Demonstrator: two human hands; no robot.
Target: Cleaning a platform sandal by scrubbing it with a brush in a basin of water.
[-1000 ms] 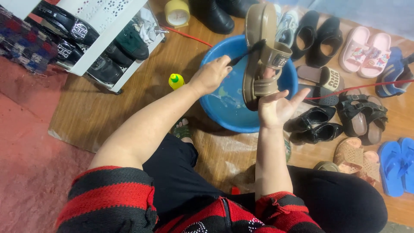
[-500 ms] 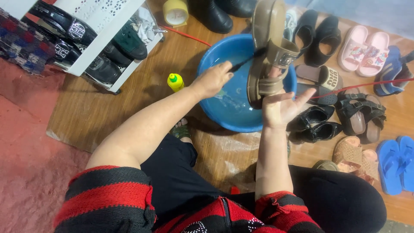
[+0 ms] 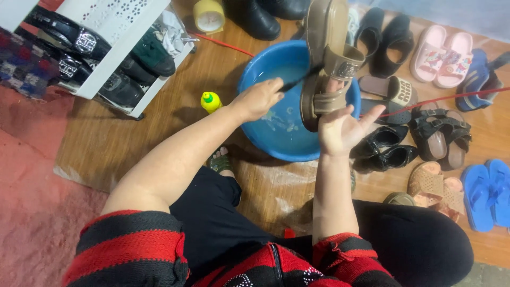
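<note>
- Right hand (image 3: 342, 127): fingers spread wide, palm up, tips tucked under the straps of a tan strapped sandal (image 3: 325, 58), propping it upright over the blue basin (image 3: 249, 79).
- Left hand (image 3: 258, 99): curled closed around the handle of a thin dark brush (image 3: 300, 79), tip laid against the sandal's edge near the buckle strap.
- Sandal position: toe pointing up and away, heel end low, just above the soapy water, sole side turned toward the brush.
- Likely best handled with short strokes down toward the water, so drips fall inside the basin and not onto the wooden floor (image 3: 133, 143).
- Looks like a light hold: only fingertips under the straps, so firm brush pressure could tip the sandal; closing the thumb over the strap would steady it.
- Keep the heel end within the basin rim; the near rim sits just ahead of both wrists.
- Right of the basin: tight. A brown slide sandal (image 3: 390, 90) almost touches the rim, black flats (image 3: 385, 151) lie just below, and 1 red cord (image 3: 425, 101) runs across both.
- Left of the basin: a small yellow bottle with a green cap (image 3: 210, 101) stands just beside the left forearm, easy to knock with an elbow swing.
- Farther left: a white shoe rack (image 3: 106, 53) holding dark shoes, well apart from the arms.
- Far side: black boots (image 3: 255, 16) and a yellow round container (image 3: 208, 15) near the rim.
- Most open room: bare floor between rack and knees, front left.
</note>
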